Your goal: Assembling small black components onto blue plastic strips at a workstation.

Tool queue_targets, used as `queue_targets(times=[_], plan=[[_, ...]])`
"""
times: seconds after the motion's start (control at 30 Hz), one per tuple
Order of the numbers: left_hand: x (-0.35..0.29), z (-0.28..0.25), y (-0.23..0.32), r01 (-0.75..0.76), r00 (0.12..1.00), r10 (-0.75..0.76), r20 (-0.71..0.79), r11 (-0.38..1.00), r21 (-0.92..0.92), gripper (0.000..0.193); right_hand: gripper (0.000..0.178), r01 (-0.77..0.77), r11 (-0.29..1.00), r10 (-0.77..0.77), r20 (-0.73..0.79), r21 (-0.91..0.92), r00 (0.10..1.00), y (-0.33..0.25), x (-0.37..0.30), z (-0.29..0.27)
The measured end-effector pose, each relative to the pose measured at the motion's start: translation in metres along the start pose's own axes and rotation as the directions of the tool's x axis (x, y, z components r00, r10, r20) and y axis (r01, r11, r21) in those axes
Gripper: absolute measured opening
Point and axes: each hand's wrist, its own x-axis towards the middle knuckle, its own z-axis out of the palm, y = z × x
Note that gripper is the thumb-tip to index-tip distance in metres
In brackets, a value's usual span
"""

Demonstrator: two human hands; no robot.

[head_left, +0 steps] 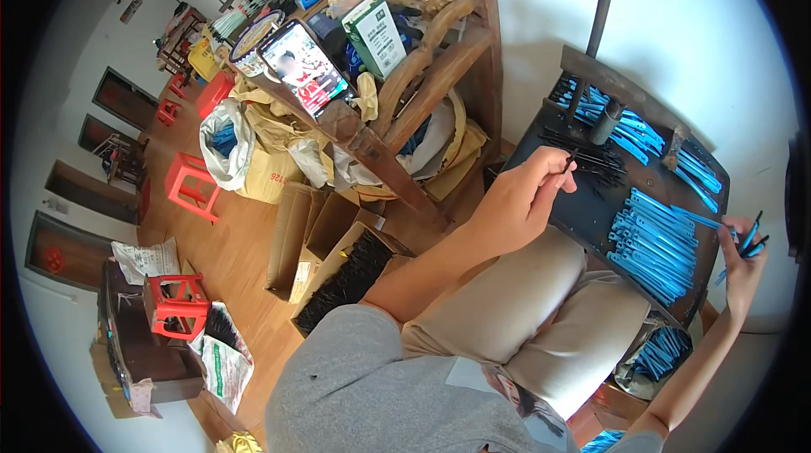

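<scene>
Head view: left hand, fingers pinched on dark piece, over left edge of black tabletop; right hand, fingers closed around blue and black strips beyond right edge. Work looks partway: neat blue stack by near edge likely done; loose blue strips along far edge, black heap near left edge probably remain.

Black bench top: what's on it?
Blue strips in piles, thin black pieces, an upright grey cylinder and a dark rod. Bench surface under the piles is covered, so anything beneath them can't be seen.
</scene>
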Motion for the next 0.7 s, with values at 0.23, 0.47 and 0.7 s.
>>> queue_targets(times=[0.23,0.47,0.7], plan=[[-0.009,-0.005,-0.002,0.016,1.0,-0.016,0.009,0.999,-0.036,0.018,0.013,0.085,0.996,-0.085,-0.018,-0.016,0.996,-0.014,0.013,0.031],[-0.02,-0.025,0.017,-0.099,0.985,0.063,-0.163,0.97,-0.222,0.009,0.018,0.25,0.962,-0.213,-0.28,0.106,0.936,-0.029,0.003,0.044],[-0.018,-0.088,0.084,-0.485,0.782,0.331,-0.528,0.855,-0.183,0.014,0.023,0.442,0.867,-0.336,-0.385,0.23,0.859,-0.079,-0.045,0.072]])
